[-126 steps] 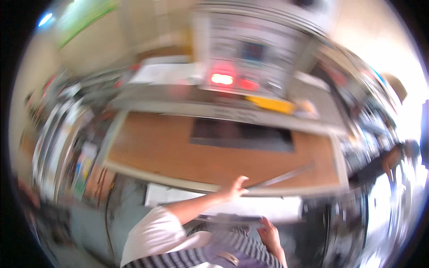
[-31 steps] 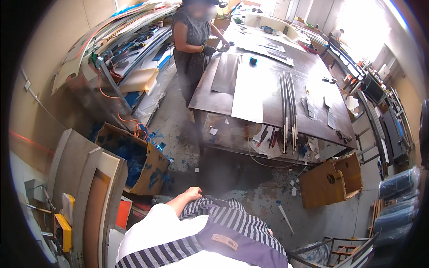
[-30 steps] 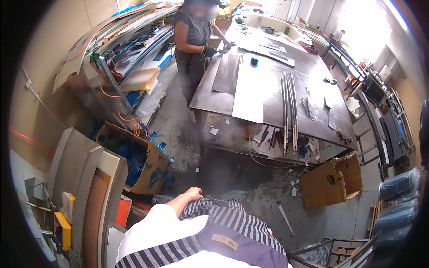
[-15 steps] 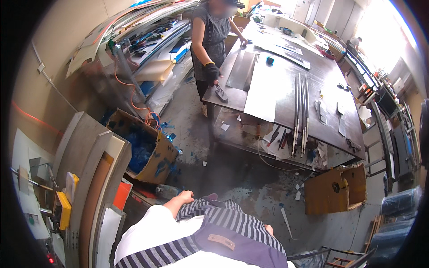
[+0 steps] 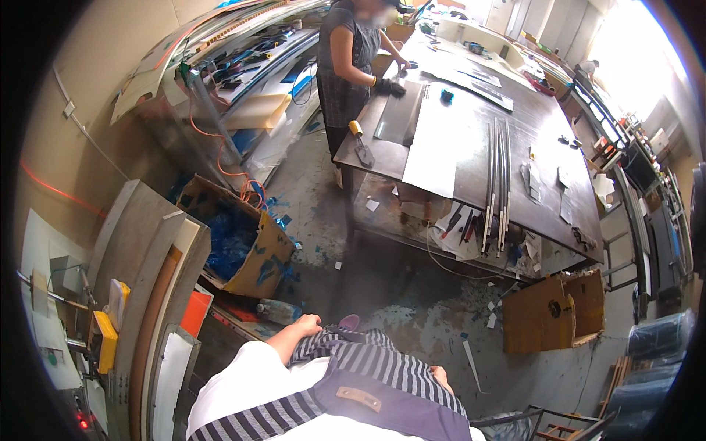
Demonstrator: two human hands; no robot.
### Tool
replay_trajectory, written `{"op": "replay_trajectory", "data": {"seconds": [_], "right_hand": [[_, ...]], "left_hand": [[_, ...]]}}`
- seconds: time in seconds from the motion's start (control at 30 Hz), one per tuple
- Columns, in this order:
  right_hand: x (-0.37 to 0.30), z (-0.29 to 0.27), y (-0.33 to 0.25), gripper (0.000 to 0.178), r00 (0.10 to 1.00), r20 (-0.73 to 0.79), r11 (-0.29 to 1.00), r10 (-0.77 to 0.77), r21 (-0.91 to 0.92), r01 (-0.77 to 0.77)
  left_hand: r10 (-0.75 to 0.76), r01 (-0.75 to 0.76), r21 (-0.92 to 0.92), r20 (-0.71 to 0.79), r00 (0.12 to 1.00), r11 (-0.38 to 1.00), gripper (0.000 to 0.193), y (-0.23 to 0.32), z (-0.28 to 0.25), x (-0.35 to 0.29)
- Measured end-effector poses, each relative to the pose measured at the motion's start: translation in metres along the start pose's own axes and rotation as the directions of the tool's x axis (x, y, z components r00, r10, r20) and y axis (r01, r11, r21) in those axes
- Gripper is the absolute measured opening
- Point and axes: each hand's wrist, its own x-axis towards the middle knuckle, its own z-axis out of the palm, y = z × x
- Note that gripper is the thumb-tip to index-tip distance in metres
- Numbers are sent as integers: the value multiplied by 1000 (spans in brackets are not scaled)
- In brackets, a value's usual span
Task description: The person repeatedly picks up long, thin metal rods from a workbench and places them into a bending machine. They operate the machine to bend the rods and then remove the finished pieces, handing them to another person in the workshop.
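Observation:
My left hand [image 5: 306,324] is at the left side of my striped apron [image 5: 382,360], its back toward the view. Nothing shows in it, but its fingers are too small and foreshortened to read. Partly covered by the apron's right edge, my right hand [image 5: 440,378] hangs low with its fingers hidden. Ahead, a co-worker stands at the dark worktable [image 5: 529,140]. The co-worker's black-gloved hand [image 5: 390,87] rests by a grey metal sheet [image 5: 399,117]. A scraper-like tool with a yellow handle [image 5: 356,128] and a flat blade lies at the table's near left corner.
Long dark strips [image 5: 496,176] and a white sheet [image 5: 434,151] lie on the table, the strips overhanging its edge. A cardboard box [image 5: 254,253] of blue film stands left, another box [image 5: 540,312] right. Upright boards [image 5: 140,294] lean close on my left. Scraps litter the floor.
The co-worker has let go of the scraper-like tool at the table corner and moved the gloved hand back to the metal sheet. My hands have hardly moved; a little more of the right one shows.

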Motion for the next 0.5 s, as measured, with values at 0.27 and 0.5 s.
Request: {"op": "replay_trajectory", "data": {"seconds": [0.27,0.5], "right_hand": [[-8,0,-7,30,997,47,998,58,-23,-57],[-7,6,-16,27,998,51,998,33,-59,-30]], "left_hand": [[-11,7,-107,-34,999,994,44,12,-20,-1],[85,-140,-260,-213,973,955,41,47,-64,9]]}}
